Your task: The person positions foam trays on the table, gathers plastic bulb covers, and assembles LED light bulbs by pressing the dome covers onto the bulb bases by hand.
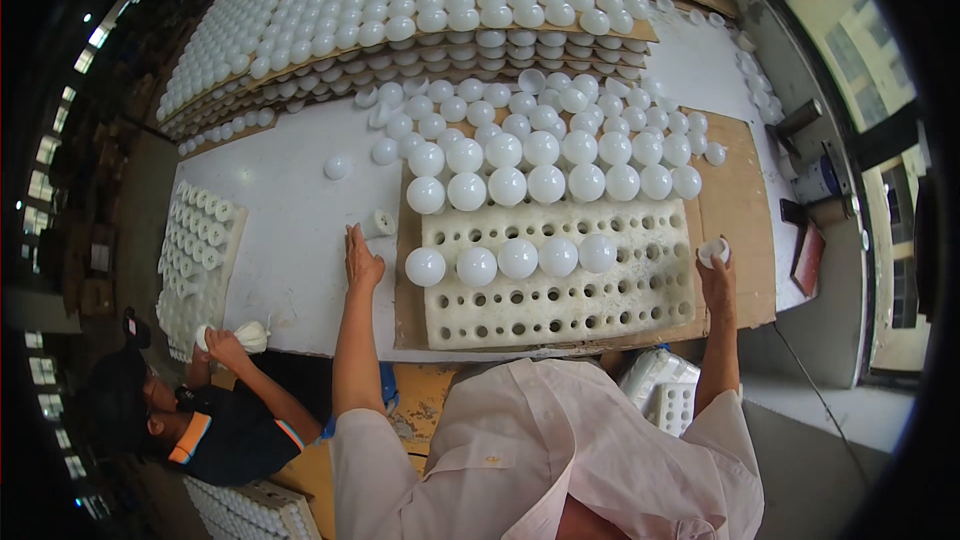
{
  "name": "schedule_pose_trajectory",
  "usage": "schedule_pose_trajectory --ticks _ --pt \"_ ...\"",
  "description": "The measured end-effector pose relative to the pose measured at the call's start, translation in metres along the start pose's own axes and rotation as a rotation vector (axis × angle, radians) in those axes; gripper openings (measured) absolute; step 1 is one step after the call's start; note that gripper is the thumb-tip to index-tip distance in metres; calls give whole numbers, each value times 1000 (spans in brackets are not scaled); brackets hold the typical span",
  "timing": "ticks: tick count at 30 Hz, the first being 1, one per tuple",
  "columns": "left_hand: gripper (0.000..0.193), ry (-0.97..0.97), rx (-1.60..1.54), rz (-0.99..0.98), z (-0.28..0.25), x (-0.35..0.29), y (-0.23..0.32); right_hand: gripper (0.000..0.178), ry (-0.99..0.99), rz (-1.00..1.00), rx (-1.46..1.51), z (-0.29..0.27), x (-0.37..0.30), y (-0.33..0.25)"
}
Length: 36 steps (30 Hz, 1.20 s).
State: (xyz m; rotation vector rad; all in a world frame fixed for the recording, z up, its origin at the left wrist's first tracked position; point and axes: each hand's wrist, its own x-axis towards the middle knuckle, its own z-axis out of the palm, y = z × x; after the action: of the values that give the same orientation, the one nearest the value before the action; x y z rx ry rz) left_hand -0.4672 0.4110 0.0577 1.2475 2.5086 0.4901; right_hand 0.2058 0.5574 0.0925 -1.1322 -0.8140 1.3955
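My right hand is closed round a small white cup-shaped bulb part at the right edge of the foam tray. On the left, my left hand is held with fingers apart beside a white bulb housing lying on its side on the table; whether they touch I cannot tell. Between my hands lies the off-white foam tray with rows of holes. A row of glossy white bulb domes stands across its middle, and two fuller rows of domes line its far side.
Loose domes crowd behind the tray on a cardboard sheet. Stacked layers of domes rise at the back. Left on the white table, another foam tray holds housings; a co-worker grips a white bundle beside it.
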Motion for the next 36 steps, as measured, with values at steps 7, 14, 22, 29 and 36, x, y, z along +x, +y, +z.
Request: schedule_pose_trajectory --ticks 7,14,22,29,36 --pt "50 -74 105 115 36 62 -17 75 -133 89 -249 107 -97 -15" --pt "52 11 -341 38 41 64 -6 92 -324 5 -159 155 -127 -31" --pt "47 -342 -1406 239 -54 -85 94 83 -644 102 62 197 -113 9" --pt "54 -813 -1017 406 -40 -157 165 96 -949 165 -201 238 -118 19" --pt "57 -898 -911 366 -38 -155 165 84 -1092 116 -307 250 -117 11"
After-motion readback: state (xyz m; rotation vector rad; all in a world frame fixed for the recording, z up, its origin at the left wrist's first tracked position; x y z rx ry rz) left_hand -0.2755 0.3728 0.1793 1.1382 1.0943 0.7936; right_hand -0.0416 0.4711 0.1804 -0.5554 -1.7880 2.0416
